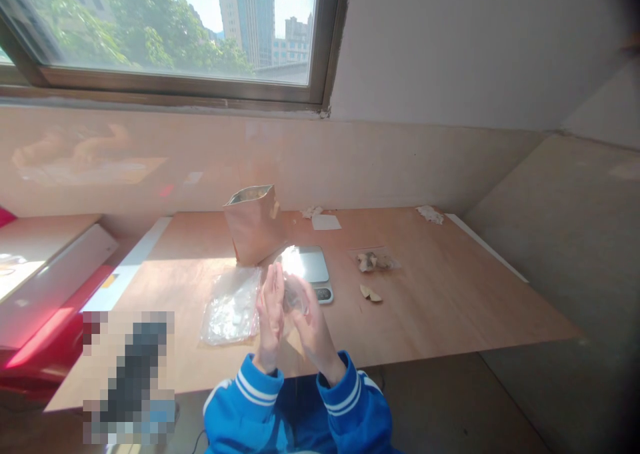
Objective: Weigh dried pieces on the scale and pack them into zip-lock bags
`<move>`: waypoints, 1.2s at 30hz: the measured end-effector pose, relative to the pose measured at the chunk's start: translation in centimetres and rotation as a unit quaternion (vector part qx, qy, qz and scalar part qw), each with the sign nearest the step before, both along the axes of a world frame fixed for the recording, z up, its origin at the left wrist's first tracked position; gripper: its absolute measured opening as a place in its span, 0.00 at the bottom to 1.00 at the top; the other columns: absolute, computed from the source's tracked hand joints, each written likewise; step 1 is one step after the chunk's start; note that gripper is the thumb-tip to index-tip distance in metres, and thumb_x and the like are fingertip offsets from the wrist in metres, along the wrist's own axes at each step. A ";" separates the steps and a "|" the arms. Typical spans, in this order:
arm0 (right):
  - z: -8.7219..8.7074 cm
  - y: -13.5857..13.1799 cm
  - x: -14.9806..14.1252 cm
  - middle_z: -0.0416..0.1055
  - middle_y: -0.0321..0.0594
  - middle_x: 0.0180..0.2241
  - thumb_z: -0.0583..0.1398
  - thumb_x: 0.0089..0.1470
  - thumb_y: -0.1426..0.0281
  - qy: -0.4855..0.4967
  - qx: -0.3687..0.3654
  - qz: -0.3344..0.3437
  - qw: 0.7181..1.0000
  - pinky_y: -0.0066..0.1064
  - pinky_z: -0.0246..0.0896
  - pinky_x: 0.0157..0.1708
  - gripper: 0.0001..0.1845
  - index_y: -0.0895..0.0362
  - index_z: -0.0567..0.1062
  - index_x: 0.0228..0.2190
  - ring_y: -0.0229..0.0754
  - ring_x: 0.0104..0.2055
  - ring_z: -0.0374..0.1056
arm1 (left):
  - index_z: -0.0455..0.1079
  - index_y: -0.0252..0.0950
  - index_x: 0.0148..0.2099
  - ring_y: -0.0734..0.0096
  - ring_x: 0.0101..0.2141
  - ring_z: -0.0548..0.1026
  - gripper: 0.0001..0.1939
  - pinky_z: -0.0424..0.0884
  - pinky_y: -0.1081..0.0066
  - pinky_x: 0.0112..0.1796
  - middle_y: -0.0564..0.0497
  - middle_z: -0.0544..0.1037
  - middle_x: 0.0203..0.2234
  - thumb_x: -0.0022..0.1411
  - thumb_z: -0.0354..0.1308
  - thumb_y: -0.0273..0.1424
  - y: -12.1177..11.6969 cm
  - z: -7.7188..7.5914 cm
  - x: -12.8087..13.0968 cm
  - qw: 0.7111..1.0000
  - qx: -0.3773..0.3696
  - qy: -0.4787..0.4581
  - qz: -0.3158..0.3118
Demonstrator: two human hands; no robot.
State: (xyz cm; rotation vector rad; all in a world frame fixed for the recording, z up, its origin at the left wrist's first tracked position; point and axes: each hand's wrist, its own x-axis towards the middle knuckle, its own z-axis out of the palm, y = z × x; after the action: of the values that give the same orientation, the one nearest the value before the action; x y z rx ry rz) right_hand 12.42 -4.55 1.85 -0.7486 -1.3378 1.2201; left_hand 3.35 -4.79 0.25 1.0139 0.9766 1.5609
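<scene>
In front of the kitchen scale, both hands are raised close together with a clear plastic bag (295, 297) between them. My left hand (271, 311) is upright with its fingers stretched out flat, its palm turned toward the bag. My right hand (314, 326) curls around the bag's right side, thumb toward me. Just behind them is the scale (313, 265), with a shiny plate and a small display. A stack of clear plastic bags (231, 307) lies left of my left hand. Behind that stack stands an open brown paper bag (254, 224); its contents are hard to make out.
Right of the scale lies a filled clear bag (376, 261) of pale and dark pieces. Two pale dried slices (371, 294) rest in front of it. Farther back are a white paper (327, 222) and crumpled scraps (431, 215). The wooden tabletop (460, 294) ends near my sleeves.
</scene>
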 end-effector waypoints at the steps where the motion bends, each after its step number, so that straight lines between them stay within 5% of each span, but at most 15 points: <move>1: -0.2 0.2 0.2 0.61 0.43 0.63 0.56 0.60 0.67 0.013 0.002 -0.021 1.000 0.45 0.53 0.65 0.24 0.50 0.61 0.57 0.45 0.66 0.56 | 0.47 0.47 0.71 0.63 0.67 0.50 0.33 0.55 0.61 0.64 0.51 0.50 0.69 0.68 0.33 0.51 0.1 -0.1 -0.3 1.000 0.023 -0.008 -0.014; 8: -1.3 1.4 2.2 0.76 0.43 0.46 0.55 0.56 0.70 0.037 -0.069 -0.067 0.995 0.40 0.72 0.45 0.18 0.51 0.61 0.49 0.44 0.43 0.77 | 0.59 0.43 0.64 0.60 0.66 0.53 0.31 0.54 0.61 0.63 0.46 0.57 0.67 0.61 0.59 0.43 2.1 -0.8 -3.6 0.991 -0.019 0.095 0.089; 12: -1.2 1.5 3.2 0.78 0.41 0.40 0.55 0.54 0.71 0.018 -0.088 -0.062 0.994 0.36 0.74 0.37 0.18 0.52 0.62 0.48 0.43 0.36 0.77 | 0.73 0.37 0.50 0.57 0.55 0.71 0.23 0.65 0.61 0.56 0.43 0.76 0.51 0.56 0.62 0.45 3.3 -1.2 -4.9 0.990 -0.073 0.121 0.000; 15: -1.3 1.9 3.9 0.79 0.42 0.40 0.56 0.55 0.69 0.013 -0.077 -0.075 0.994 0.35 0.74 0.36 0.17 0.52 0.63 0.48 0.43 0.37 0.77 | 0.75 0.34 0.39 0.65 0.37 0.77 0.19 0.72 0.67 0.43 0.47 0.80 0.34 0.55 0.63 0.46 3.7 -1.7 -5.0 0.990 -0.083 0.101 -0.051; 20: -3.5 3.1 5.1 0.77 0.45 0.46 0.63 0.55 0.61 0.011 -0.077 -0.087 0.993 0.38 0.70 0.48 0.23 0.53 0.65 0.50 0.45 0.48 0.74 | 0.74 0.33 0.35 0.72 0.28 0.74 0.20 0.70 0.73 0.34 0.51 0.77 0.24 0.53 0.65 0.47 4.2 -3.8 -4.4 0.995 -0.077 0.045 0.050; 27: -8.1 4.2 5.3 0.77 0.43 0.46 0.61 0.55 0.54 -0.021 -0.105 -0.098 0.989 0.40 0.65 0.54 0.21 0.55 0.76 0.43 0.48 0.51 0.72 | 0.66 0.34 0.31 0.76 0.25 0.73 0.20 0.68 0.75 0.33 0.55 0.75 0.22 0.53 0.66 0.45 5.2 -7.7 -4.0 0.987 -0.086 -0.044 0.130; 36: -11.1 5.5 5.5 0.80 0.45 0.33 0.57 0.57 0.51 -0.078 -0.087 -0.281 0.952 0.35 0.70 0.37 0.24 0.59 0.79 0.39 0.47 0.35 0.75 | 0.74 0.34 0.36 0.65 0.37 0.76 0.19 0.70 0.69 0.40 0.47 0.80 0.33 0.57 0.61 0.47 5.3 -9.6 -3.5 0.987 -0.075 0.063 0.130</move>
State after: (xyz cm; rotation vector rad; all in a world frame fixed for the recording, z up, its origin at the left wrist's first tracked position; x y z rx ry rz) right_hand 17.88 0.94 -9.28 -1.2751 -1.0395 0.8338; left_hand -0.19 0.49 -9.34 0.9155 1.3380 1.6192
